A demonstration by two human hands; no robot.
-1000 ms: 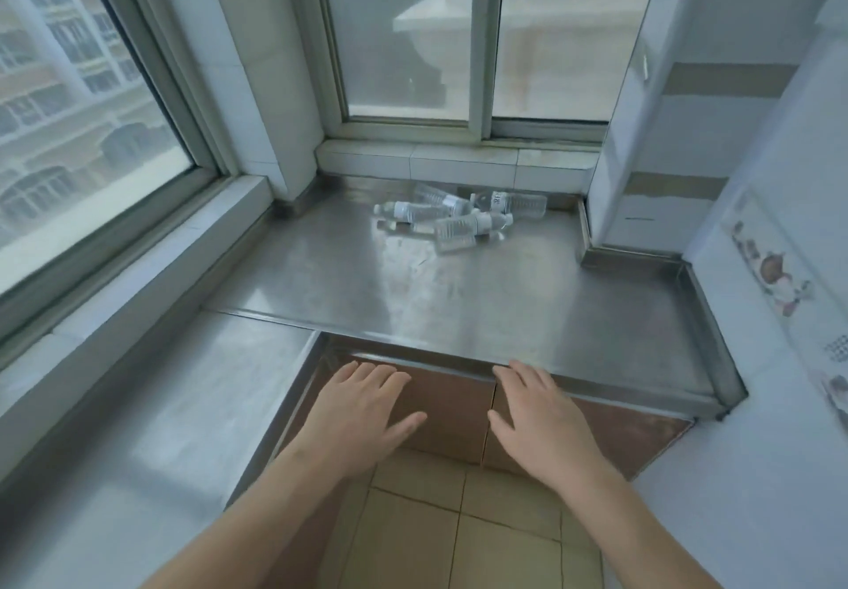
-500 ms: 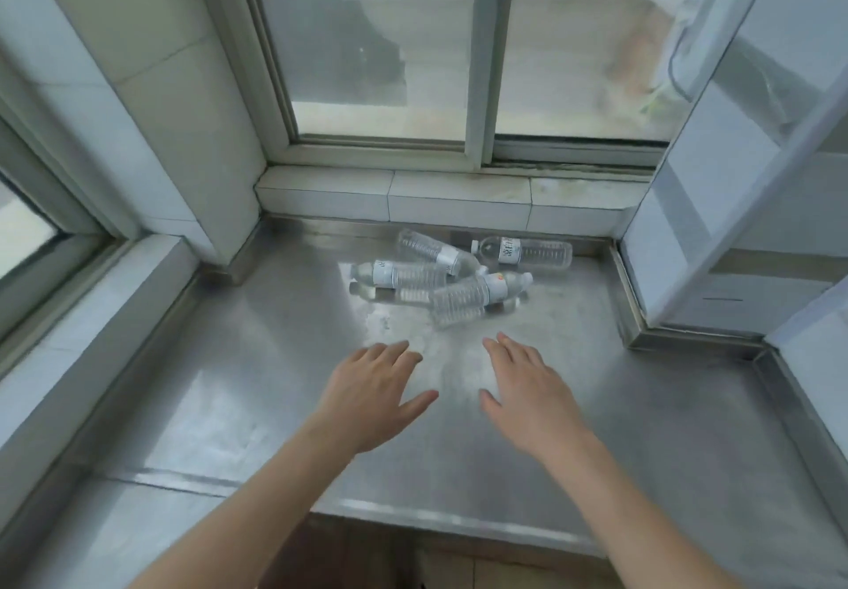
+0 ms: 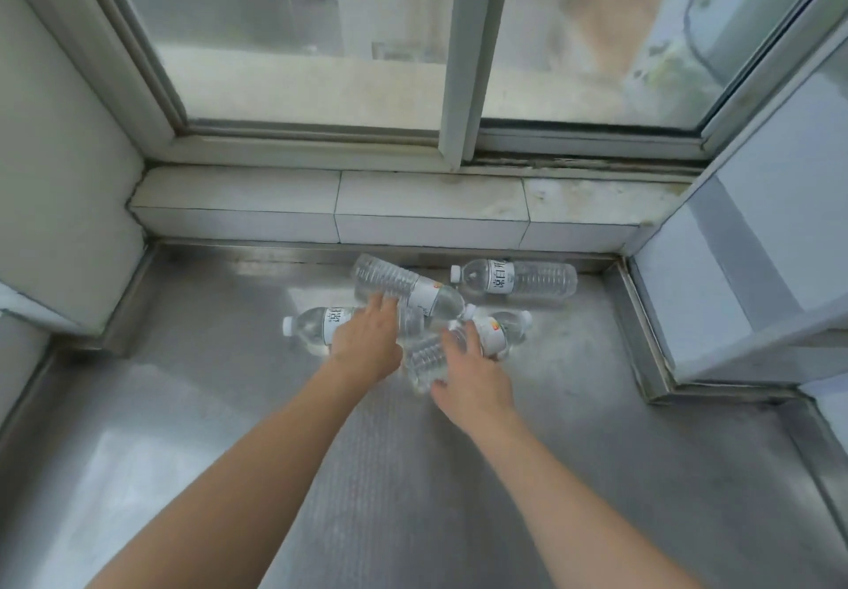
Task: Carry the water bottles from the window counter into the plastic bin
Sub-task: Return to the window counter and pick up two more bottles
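I had my left hand (image 3: 367,340) spread over the nine-o'clock bottle (image 3: 316,327), my right hand (image 3: 472,377) wrapping the near bottle (image 3: 429,359); I judged them full, heavy, slick, best gripped mid-body.

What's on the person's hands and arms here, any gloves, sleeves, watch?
Nothing visible. Both the left hand and right hand are bare, no gloves or rings that can be made out. The forearms are uncovered as far as the frame's bottom edge: no sleeves, watch, bands or markings in view.

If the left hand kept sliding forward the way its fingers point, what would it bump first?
Probably the slanted bottle just beyond the left hand, whose fingertips already look level with its side; depth is uncertain from one view.
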